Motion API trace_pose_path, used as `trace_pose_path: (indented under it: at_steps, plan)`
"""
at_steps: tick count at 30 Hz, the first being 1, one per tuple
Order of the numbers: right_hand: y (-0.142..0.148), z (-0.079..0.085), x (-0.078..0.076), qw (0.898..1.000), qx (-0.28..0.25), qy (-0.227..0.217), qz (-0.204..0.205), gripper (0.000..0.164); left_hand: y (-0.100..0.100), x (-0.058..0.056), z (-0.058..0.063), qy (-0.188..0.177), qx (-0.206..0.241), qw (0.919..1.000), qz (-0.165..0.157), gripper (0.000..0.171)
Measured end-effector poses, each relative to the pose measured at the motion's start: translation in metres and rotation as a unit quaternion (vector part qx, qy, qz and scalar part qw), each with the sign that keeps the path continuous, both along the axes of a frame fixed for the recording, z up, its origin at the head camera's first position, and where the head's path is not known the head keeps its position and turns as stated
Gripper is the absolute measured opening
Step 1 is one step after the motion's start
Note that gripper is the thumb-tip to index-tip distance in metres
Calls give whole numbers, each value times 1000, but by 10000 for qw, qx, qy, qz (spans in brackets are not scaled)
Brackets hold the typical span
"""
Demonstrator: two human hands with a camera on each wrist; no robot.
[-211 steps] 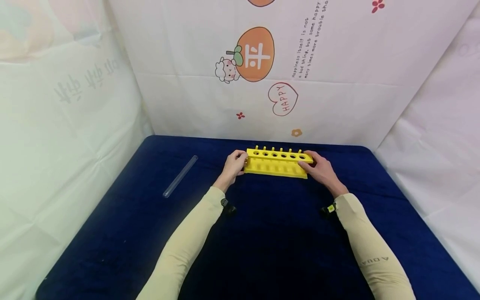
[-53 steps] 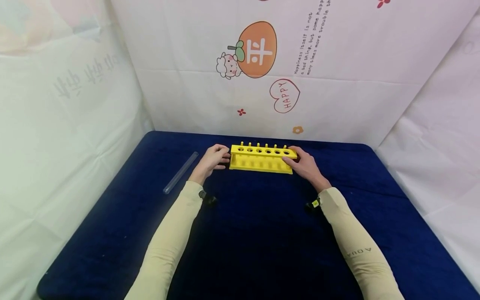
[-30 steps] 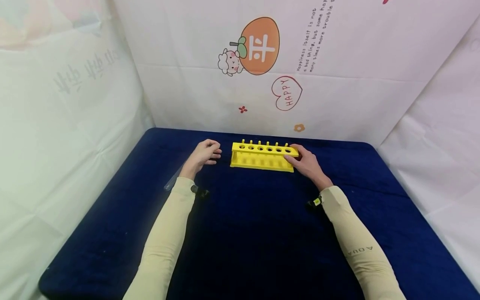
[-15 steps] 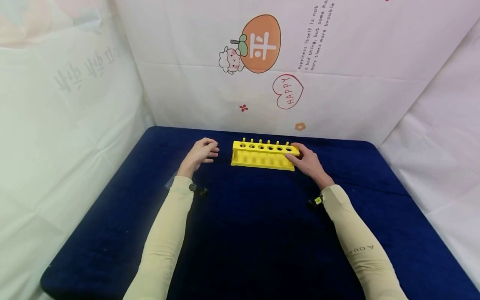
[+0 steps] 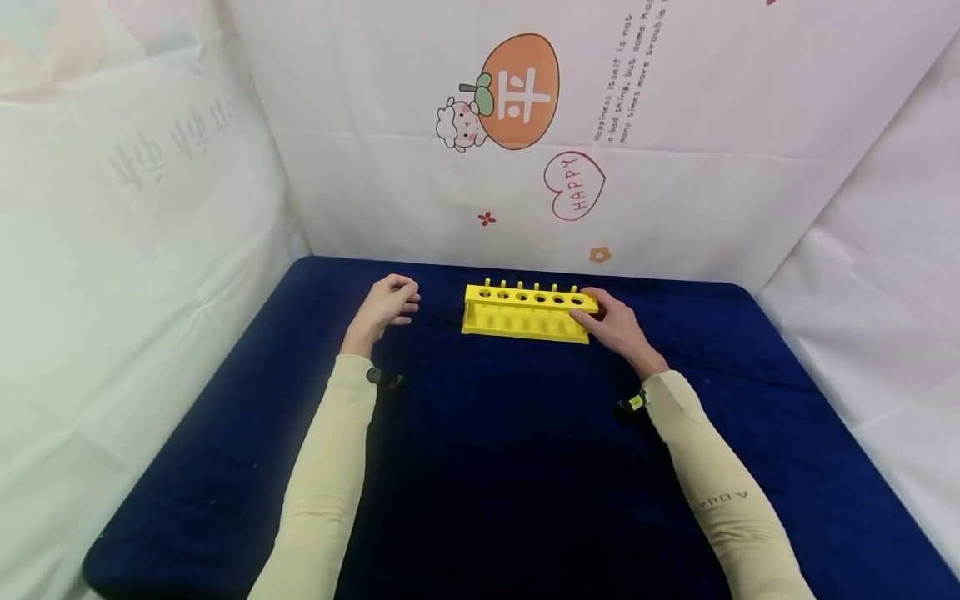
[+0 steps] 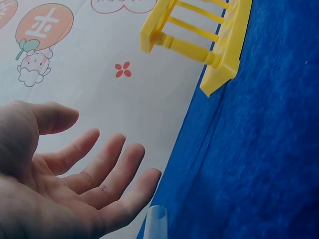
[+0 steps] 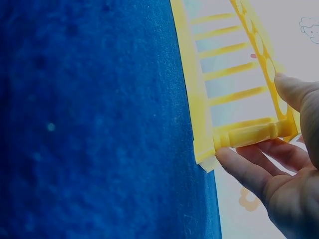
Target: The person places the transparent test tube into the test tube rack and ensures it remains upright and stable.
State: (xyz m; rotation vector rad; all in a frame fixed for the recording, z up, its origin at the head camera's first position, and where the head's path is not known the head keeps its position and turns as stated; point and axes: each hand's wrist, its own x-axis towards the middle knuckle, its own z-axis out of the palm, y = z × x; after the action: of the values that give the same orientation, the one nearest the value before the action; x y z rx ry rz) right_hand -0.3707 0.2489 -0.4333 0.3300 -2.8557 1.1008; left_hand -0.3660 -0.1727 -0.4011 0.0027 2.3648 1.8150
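Fingers of the right hand [image 5: 613,323] grip the yellow rack [image 5: 525,322] at its right end, presumably steadying it upright near the back of the counter [image 5: 487,467]. Fingers of the left hand [image 5: 384,305] are relaxed, holding nothing; a clear tube [image 6: 156,226] shows near them.

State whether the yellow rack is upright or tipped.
Upright: the yellow rack stands on its base, holed shelf above, pegs pointing up.
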Motion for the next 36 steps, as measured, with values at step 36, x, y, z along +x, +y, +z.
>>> trace_pose_path:
  at_steps: [36]
  plan:
    - [0, 2, 0, 10000, 45, -50, -26, 73, -40, 4, 3, 16, -1656, 9857, 297, 38]
